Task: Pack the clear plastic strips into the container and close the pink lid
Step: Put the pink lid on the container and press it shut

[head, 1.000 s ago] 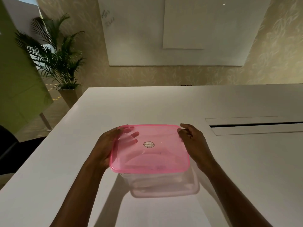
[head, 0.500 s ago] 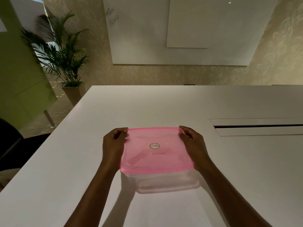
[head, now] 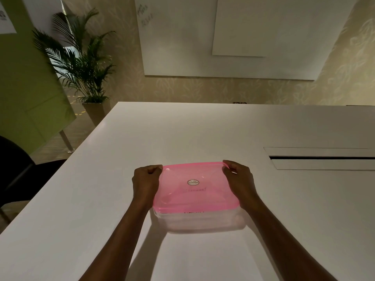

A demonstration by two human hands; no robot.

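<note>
A clear plastic container stands on the white table, straight in front of me. The pink translucent lid, with a small round sticker in its middle, lies flat on top of it. My left hand is curled against the lid's left edge, fingers bent at the far left corner. My right hand presses on the lid's right edge, fingertips at the far right corner. Whether clear strips lie inside I cannot tell; the walls show only faint shapes.
A long cable slot with a flap is set into the table at the right. The table's left edge runs diagonally past a dark chair. A potted palm and a green panel stand on the floor at left.
The lid was tilted with my left fingers under it; it has come down flat onto the container, and both hands now sit on its side edges.
</note>
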